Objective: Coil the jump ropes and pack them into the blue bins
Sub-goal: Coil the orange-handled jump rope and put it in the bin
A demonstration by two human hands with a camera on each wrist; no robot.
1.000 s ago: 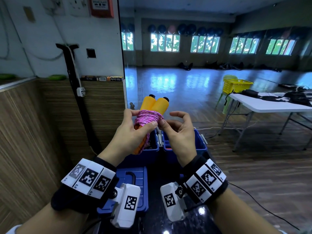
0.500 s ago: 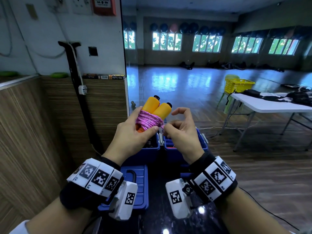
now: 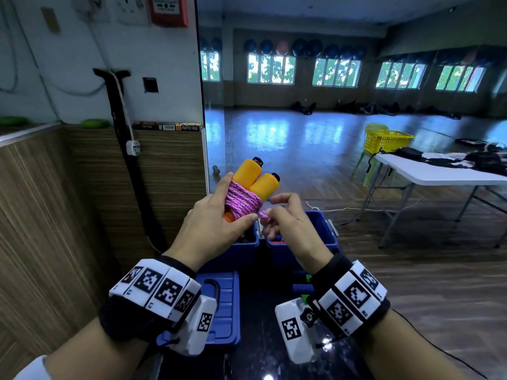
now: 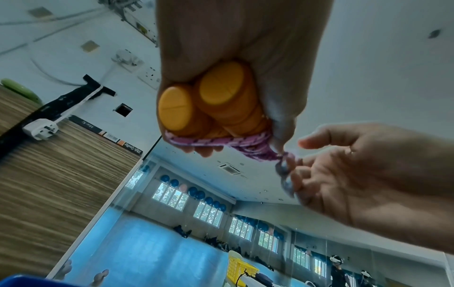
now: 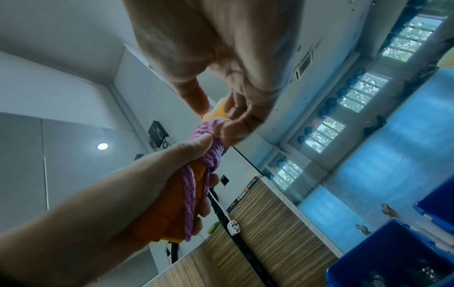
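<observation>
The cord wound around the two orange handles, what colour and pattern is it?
Pink cord with small dark flecks, clearest in the head view.

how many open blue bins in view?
2. The left bin sits below the left hand holding the jump rope; the right bin is beside it, under the right hand. A blue lid lies nearer.

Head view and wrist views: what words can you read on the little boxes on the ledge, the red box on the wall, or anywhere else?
"High Quality": on the end box on the ledge, upside down in the left wrist view.
Other ledge boxes: print too blurred to read.
Red wall box: label too blurred to read.
Wrist bands: only square code patterns, no words.
</observation>
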